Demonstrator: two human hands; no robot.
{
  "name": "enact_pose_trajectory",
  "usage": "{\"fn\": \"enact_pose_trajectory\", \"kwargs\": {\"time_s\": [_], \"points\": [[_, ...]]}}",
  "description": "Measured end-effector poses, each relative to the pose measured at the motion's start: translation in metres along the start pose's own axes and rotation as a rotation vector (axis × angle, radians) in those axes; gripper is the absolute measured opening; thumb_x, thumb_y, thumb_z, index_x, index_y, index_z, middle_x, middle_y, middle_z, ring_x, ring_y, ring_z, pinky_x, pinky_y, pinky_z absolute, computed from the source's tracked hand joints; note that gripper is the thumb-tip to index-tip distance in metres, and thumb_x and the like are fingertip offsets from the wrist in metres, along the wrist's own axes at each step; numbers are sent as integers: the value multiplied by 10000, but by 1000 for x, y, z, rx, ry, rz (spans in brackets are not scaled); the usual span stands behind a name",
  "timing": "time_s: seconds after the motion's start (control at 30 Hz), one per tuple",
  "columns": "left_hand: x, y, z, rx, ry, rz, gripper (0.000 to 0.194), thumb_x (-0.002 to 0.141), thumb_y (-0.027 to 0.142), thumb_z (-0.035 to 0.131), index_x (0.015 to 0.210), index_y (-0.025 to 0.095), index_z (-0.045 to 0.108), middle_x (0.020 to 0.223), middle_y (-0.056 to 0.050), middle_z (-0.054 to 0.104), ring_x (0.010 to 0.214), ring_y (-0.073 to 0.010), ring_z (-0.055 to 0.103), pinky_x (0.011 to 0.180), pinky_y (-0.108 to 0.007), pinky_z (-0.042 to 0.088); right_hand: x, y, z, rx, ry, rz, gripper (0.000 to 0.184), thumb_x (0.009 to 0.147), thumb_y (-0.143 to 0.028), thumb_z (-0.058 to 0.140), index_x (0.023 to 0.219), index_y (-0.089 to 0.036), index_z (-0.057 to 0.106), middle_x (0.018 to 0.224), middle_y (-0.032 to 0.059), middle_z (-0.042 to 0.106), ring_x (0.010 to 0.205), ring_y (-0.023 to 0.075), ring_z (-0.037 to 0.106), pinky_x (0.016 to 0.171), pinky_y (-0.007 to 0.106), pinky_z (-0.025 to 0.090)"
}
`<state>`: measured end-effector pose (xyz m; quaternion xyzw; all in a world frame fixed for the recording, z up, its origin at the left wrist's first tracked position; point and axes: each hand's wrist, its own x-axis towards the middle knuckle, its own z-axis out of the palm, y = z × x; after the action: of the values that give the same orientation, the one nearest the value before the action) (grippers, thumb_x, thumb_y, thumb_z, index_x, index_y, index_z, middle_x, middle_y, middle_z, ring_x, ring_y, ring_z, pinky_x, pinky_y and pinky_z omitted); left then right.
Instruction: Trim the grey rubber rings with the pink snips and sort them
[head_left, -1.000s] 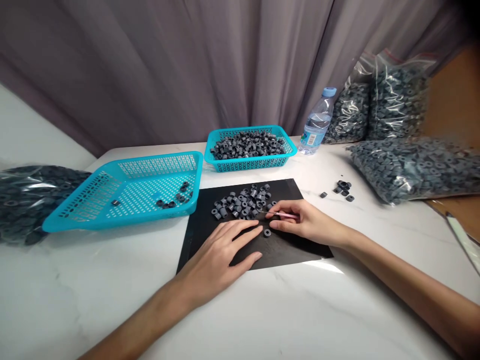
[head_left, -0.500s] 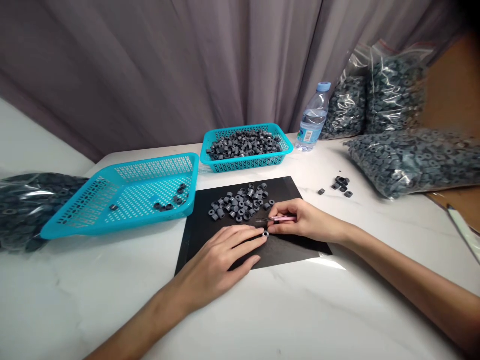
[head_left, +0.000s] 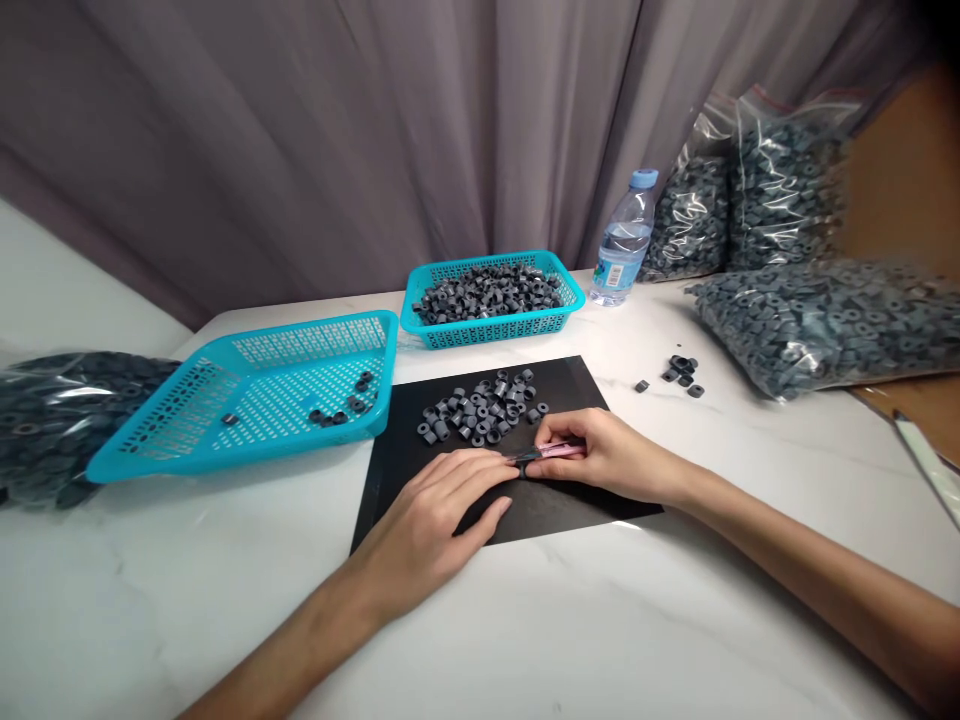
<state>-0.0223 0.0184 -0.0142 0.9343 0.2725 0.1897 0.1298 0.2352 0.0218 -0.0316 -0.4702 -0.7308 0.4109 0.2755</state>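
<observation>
My right hand (head_left: 581, 452) is closed on a slim pink-handled tool (head_left: 561, 451) whose thin, dark tip points left; its exact kind is unclear. Beneath that tip, a small grey ring (head_left: 523, 471) rests on the black mat (head_left: 555, 510), between the fingertips of both hands. My left hand (head_left: 446, 500) lies low over the mat with its fingers stretched out, the tips touching or very near the ring. Just beyond my hands is a pile of grey rings (head_left: 480, 410) on the same mat.
A blue basket (head_left: 247, 455) at left holds a few rings; another basket (head_left: 487, 335) behind the mat is full of them. Right of it stand a water bottle (head_left: 624, 245) and bags of rings (head_left: 787, 190). Several loose rings (head_left: 681, 370) lie near a lying bag (head_left: 825, 330).
The tool has shifted slightly left and down, so its tip is now over the ring. The ring has turned, its hole no longer facing me. My left fingers have drawn back a little.
</observation>
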Motion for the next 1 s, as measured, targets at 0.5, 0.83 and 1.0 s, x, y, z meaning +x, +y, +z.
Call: {"fn": "enact_pose_trajectory", "kwargs": {"time_s": [0.5,0.83,1.0], "points": [[1,1,-1,-52,10,-94,404,1013,185,554,1406,279,562,1267,-46,675,1179,-217,609,1036,-404,509,-3,-7,13,8,143,62,394,937,-572,591,796,-206,623,689,-13,571,635,142,479,582,249,355],[2,-2,1,-71,66,-65,277,993,176,592,1261,222,647,1229,-55,714,1166,-208,629,1017,-366,524,-2,-5,8,29,131,66,360,998,-483,506,786,-202,582,680,-24,515,640,140,442,588,257,348],[0,-3,2,-53,143,-31,178,956,189,667,1132,211,680,1109,-31,758,1075,-197,675,969,-345,542,-3,-3,7,-15,91,39,357,1001,-488,510,807,-204,606,729,-12,576,668,143,482,609,255,363]]}}
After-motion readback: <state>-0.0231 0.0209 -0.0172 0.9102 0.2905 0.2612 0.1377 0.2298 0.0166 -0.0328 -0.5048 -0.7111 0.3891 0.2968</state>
